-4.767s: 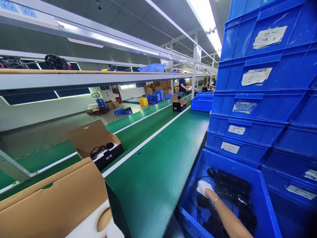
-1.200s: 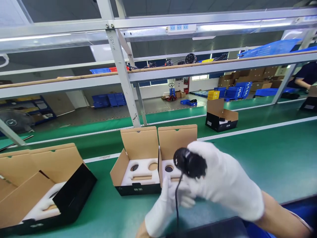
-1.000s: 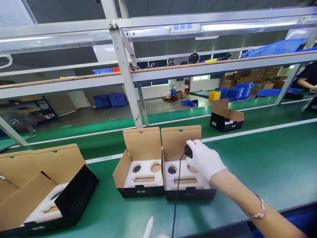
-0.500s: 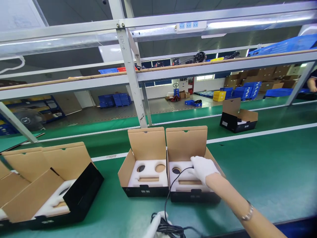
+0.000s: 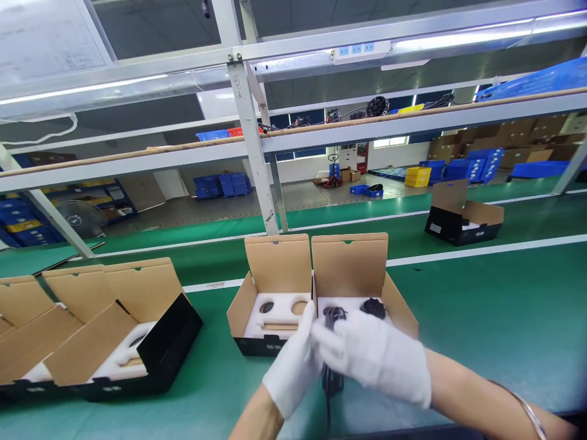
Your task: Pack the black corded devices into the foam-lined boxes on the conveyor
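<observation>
My left hand [image 5: 296,360] and my right hand [image 5: 376,351], both in white gloves, meet in front of the right open box [image 5: 349,263]. Between them is a bundled black cable [image 5: 332,380]; its loops stick out above and below my closed fingers, and one strand hangs down. The fingertips are partly hidden and the right ones are blurred. A black round part [image 5: 373,307] sits in the right side of that box's white foam, beyond my right hand. Touching on the left is another open box [image 5: 277,263] with a foam insert [image 5: 257,327] that has round cutouts and a slot.
More open black boxes [image 5: 169,348] stand in a row on the left of the green bench [image 5: 495,324]. Another open box [image 5: 452,226] is farther back on the right. A metal frame post [image 5: 252,140] and a shelf [image 5: 367,131] rise behind the boxes.
My right hand has come out of the right box toward me, and a black part now shows in its foam. My left hand has risen with the cable to meet it.
</observation>
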### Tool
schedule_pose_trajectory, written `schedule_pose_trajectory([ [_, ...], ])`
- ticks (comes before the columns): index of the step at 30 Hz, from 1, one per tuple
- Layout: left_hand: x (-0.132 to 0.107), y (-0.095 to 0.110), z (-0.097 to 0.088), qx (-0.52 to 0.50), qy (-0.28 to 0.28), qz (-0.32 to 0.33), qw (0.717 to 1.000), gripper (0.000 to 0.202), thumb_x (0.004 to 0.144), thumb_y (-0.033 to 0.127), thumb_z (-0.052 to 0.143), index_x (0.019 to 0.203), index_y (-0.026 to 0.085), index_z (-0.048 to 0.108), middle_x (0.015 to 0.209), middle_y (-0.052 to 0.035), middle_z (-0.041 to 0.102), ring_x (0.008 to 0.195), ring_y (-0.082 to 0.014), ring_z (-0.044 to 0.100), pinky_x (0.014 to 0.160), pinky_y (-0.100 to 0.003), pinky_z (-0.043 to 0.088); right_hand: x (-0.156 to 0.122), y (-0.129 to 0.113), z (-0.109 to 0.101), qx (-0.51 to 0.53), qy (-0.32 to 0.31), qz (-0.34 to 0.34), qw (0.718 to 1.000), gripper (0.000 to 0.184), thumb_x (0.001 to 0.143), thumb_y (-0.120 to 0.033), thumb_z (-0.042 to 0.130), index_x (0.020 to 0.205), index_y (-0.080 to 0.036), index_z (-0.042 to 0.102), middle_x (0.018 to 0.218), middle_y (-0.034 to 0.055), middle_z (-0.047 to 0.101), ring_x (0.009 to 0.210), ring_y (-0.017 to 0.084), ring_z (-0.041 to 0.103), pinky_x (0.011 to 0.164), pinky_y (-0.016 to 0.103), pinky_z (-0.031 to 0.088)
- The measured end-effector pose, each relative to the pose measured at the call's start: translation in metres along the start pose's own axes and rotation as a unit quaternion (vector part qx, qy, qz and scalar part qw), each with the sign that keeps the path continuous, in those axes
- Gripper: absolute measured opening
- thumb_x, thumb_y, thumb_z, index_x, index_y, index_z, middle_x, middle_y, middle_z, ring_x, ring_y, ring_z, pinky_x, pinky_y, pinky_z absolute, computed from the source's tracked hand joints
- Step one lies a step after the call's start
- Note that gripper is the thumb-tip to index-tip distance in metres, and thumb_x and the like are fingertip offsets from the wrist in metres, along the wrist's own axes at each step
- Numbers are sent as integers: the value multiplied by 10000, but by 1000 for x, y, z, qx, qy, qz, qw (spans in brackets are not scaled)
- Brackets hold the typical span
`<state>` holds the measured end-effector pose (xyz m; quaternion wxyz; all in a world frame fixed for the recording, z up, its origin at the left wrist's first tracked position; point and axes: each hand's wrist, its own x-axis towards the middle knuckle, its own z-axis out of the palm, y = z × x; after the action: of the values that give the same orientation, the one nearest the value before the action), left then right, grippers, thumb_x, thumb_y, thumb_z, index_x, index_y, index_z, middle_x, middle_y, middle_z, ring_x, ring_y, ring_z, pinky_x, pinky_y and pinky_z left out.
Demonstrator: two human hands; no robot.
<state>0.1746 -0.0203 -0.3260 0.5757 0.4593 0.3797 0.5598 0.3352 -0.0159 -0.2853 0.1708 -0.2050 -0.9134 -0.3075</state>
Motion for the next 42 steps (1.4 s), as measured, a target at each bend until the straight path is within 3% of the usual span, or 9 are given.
schedule_pose_trajectory([
  [5, 14, 48, 8, 209, -165, -46, 963, 490, 916, 550, 505, 1236, 199, 626, 774, -86, 707, 655, -271, 692, 677, -445, 596, -10, 45, -1, 25, -100, 209, 973, 116, 898, -183, 542, 839, -179, 642, 771, 73, 649, 715, 235, 598, 604, 342, 358],
  [11, 58, 43, 24, 397, -61, 155, 902, 424, 971, 423, 401, 1274, 186, 579, 1398, -122, 548, 1342, -289, 443, 1209, -455, 233, -14, 73, 16, 355, -55, 469, 807, 205, 880, -400, 596, 999, -241, 642, 916, 4, 737, 793, 191, 671, 689, 284, 453],
  [15, 85, 19, 44, 419, -146, 146, 884, 448, 993, 449, 312, 1293, 178, 504, 1126, -95, 670, 975, -218, 648, 867, -345, 539, -21, 77, 43, 522, 24, 446, 727, 329, 908, -471, 536, 1064, -195, 623, 986, 43, 737, 877, 208, 685, 787, 316, 507],
  [17, 98, 15, 48, 448, -217, 129, 857, 367, 960, 408, 430, 1198, 159, 554, 945, -54, 682, 766, -171, 632, 672, -274, 523, -27, 80, 52, 549, 36, 439, 711, 325, 897, -428, 553, 1089, -175, 623, 1032, 61, 731, 954, 215, 679, 842, 324, 513],
  [20, 120, 15, 45, 527, -300, 107, 788, 211, 834, 268, 634, 1010, 152, 615, 808, -3, 655, 631, -125, 559, 586, -248, 457, -36, 83, 61, 454, 18, 491, 743, 428, 814, -310, 657, 1208, -164, 574, 1146, 85, 701, 1037, 224, 657, 908, 339, 503],
  [25, 163, 13, 42, 657, -371, 57, 654, 215, 892, 355, 657, 925, 145, 628, 836, -5, 632, 716, -146, 592, 693, -309, 533, -37, 77, 77, 186, -126, 363, 904, 579, 840, -215, 663, 1390, -170, 486, 1245, 128, 656, 1073, 280, 638, 918, 393, 500],
  [30, 182, 1, 56, 748, -383, 10, 542, 288, 907, 412, 648, 1022, 148, 640, 983, -47, 669, 873, -183, 648, 827, -386, 568, -24, 65, 121, 82, -254, 441, 857, 336, 953, -68, 385, 1170, -99, 640, 982, 173, 725, 897, 259, 711, 721, 325, 541],
  [35, 149, -27, 63, 872, -232, -5, 431, 366, 925, 356, 625, 1223, 150, 575, 1246, -117, 602, 1138, -271, 594, 986, -521, 512, -20, 61, 163, 82, -273, 454, 844, 254, 884, 8, 473, 980, -60, 698, 961, 204, 719, 924, 269, 706, 798, 366, 547],
  [42, 136, -69, 51, 909, -252, -37, 331, 594, 877, 379, 688, 1388, 182, 460, 1474, -147, 433, 1336, -339, 441, 1117, -606, 379, -19, 76, 160, 105, -268, 429, 856, 354, 939, -359, 627, 1218, -142, 605, 1226, 103, 627, 1039, 213, 638, 883, 416, 556],
])
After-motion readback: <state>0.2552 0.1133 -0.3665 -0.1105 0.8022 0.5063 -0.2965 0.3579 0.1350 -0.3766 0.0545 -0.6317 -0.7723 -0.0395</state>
